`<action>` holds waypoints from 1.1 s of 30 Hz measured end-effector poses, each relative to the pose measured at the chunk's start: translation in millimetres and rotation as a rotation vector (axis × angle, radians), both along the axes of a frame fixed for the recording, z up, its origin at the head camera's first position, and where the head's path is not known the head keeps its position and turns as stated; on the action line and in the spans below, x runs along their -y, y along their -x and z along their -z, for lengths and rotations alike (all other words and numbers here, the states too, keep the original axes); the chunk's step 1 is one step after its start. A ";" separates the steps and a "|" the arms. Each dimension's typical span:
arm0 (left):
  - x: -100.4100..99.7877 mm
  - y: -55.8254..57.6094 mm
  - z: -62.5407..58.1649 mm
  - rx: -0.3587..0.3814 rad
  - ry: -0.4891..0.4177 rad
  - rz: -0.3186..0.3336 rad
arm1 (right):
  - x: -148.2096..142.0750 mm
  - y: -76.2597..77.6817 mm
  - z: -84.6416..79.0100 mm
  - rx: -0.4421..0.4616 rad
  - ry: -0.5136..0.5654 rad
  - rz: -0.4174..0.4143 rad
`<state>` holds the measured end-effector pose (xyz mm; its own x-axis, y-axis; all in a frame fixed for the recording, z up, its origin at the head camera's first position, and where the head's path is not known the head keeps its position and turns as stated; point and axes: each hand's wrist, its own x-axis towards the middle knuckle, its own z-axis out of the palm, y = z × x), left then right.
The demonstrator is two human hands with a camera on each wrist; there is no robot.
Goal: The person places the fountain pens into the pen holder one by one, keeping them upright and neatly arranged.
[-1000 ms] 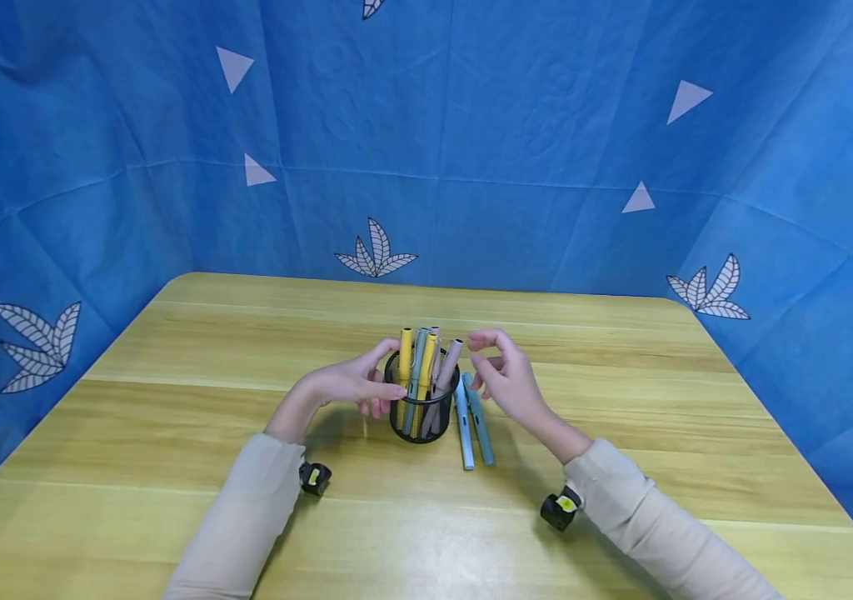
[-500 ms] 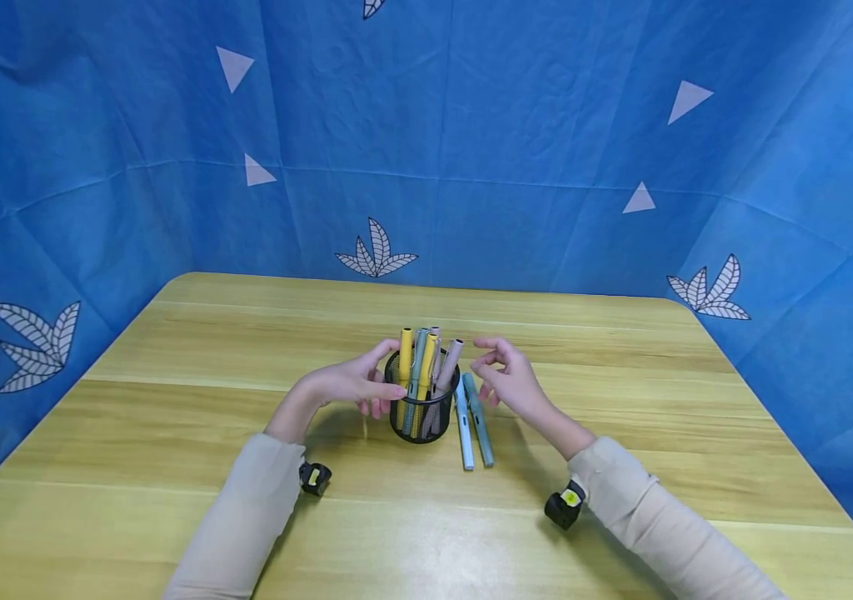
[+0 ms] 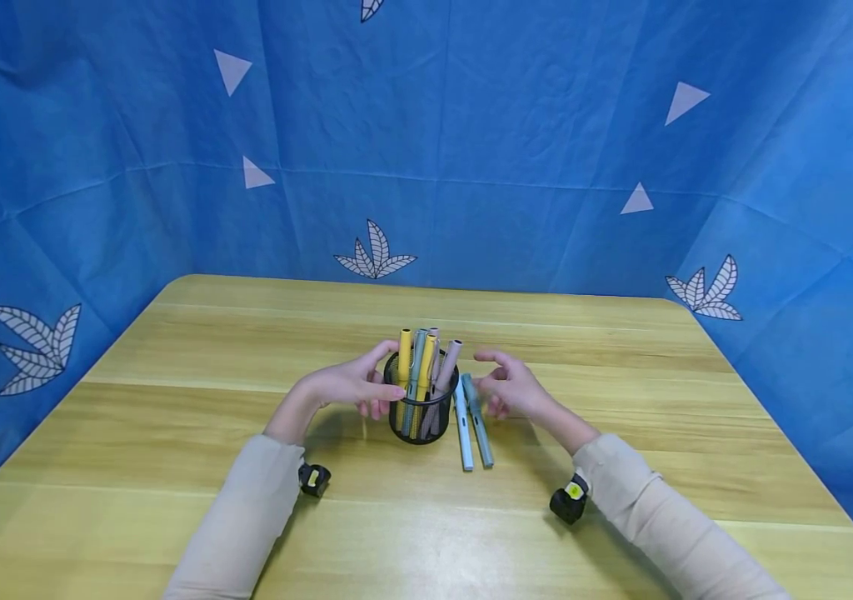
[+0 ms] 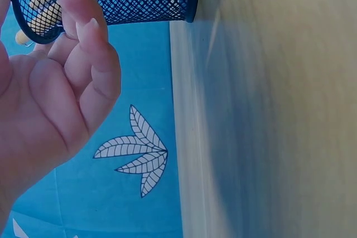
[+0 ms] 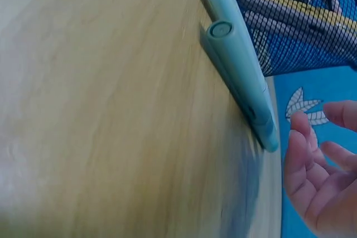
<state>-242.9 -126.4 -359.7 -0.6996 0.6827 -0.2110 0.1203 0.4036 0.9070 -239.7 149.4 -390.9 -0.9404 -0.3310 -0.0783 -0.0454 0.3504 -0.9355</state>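
A black mesh pen holder [image 3: 441,417] stands on the table with several pens upright in it, among them a yellow pen [image 3: 405,354] and a lilac pen [image 3: 450,360]. My left hand [image 3: 351,382] holds the holder's left side, thumb over the near rim and fingers round behind; the left wrist view shows curled fingers [image 4: 100,62] against the mesh. Just right of the holder lie a light blue pen [image 3: 464,433] and a teal pen [image 3: 481,437], side by side. Over the teal pen's far end hovers my right hand [image 3: 516,392], its fingers loosely bent and holding nothing.
The wooden table [image 3: 246,333] reaches back to a blue curtain [image 3: 516,125] printed with leaves and triangles. Each wrist carries a small black camera, the left camera [image 3: 314,480] and the right camera [image 3: 569,500].
My right hand has lowered toward the far end of the teal pen and shifted slightly right. The left hand and the pen holder have stayed in place.
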 end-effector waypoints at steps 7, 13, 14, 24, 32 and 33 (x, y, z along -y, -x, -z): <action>-0.2 0.2 0.3 0.006 -0.006 0.000 | -5.9 3.3 5.6 0.080 -0.039 -0.058; -0.6 0.0 -0.7 0.007 -0.003 -0.001 | -8.6 4.9 11.1 0.121 -0.090 -0.110; -0.6 0.2 -0.8 0.008 -0.004 -0.001 | -8.7 5.0 11.3 0.123 -0.097 -0.112; -0.4 0.3 -1.6 0.010 -0.004 0.002 | -6.6 7.7 11.7 0.143 -0.175 -0.119; 0.2 -1.0 -2.2 0.007 -0.004 0.004 | -5.5 6.5 8.2 0.158 -0.200 -0.155; 0.5 -1.2 -2.0 0.006 -0.003 0.005 | -5.0 6.2 8.2 0.156 -0.204 -0.156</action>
<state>-241.7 -126.8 -357.7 -0.6951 0.6867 -0.2128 0.1168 0.3999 0.9091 -245.9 154.5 -399.0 -0.8505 -0.4334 -0.2980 0.0253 0.5322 -0.8462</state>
